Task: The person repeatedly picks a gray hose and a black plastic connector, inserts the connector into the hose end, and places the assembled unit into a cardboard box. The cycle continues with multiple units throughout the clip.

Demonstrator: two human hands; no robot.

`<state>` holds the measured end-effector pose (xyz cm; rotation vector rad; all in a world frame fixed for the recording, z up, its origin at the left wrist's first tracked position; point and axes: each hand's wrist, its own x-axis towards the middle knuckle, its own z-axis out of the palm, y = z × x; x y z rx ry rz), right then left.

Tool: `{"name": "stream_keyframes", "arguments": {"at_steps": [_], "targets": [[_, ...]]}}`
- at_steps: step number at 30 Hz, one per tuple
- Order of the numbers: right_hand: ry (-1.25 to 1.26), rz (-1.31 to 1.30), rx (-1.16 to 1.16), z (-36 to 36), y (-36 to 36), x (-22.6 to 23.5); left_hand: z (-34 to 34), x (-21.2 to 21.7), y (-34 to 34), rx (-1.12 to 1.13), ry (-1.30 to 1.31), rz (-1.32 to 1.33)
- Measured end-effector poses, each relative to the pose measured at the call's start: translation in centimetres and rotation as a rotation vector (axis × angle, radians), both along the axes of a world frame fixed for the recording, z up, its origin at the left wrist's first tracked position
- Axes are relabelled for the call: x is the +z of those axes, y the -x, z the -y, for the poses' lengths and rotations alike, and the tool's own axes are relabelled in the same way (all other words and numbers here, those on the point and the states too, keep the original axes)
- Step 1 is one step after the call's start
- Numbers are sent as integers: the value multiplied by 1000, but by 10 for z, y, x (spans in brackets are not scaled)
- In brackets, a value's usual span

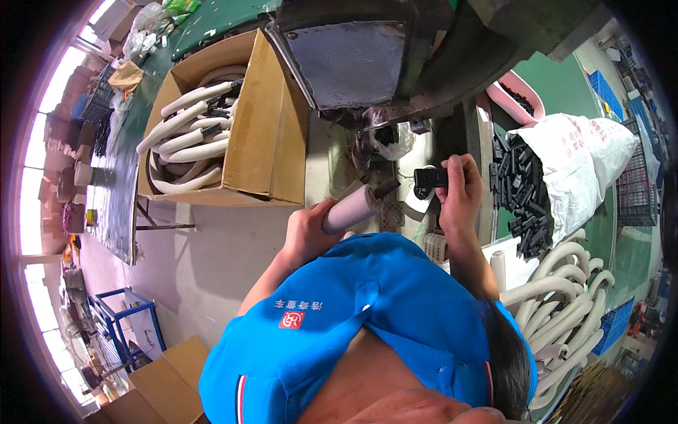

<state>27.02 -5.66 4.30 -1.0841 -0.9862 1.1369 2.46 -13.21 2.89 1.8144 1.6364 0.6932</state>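
Observation:
My left hand (308,230) is closed around a grey foam-covered tube (351,209), in front of my chest. A dark end sticks out of the foam on its far side. To the right, my right hand (460,189) pinches a small black plastic part (426,179) between thumb and fingers, apart from the tube. Just beyond both hands stands a dark metal machine (346,63) with a flat grey plate. Beside my right hand, many loose black plastic pieces (521,187) spill from a white woven sack (583,155) on a green table.
An open cardboard box (272,134) of curved foam-covered tubes (194,145) stands at the far left. More such tubes (558,297) are heaped on the right. A pink tray (539,109) holds small dark pieces. A blue metal frame (134,311) stands at the lower left.

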Motion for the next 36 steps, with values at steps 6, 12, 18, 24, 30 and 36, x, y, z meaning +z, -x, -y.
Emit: {"name": "stream_keyframes", "arguments": {"at_steps": [6, 12, 18, 24, 30, 36], "targets": [[-4, 99, 100, 6, 22, -2, 0, -9, 6, -34, -20, -39], [-30, 184, 233, -1, 28, -12, 4, -7, 24, -134, 76, -98], [34, 283, 394, 0, 37, -18, 10, -8, 30, -128, 147, -80], [-141, 391, 584, 2, 40, -27, 17, -33, 44, -153, 121, -39], [1, 270, 591, -9, 50, -36, 11, -25, 40, -127, 126, -29], [169, 227, 270, -85, 65, -70, -39, -9, 9, 82, 118, -148]]}}
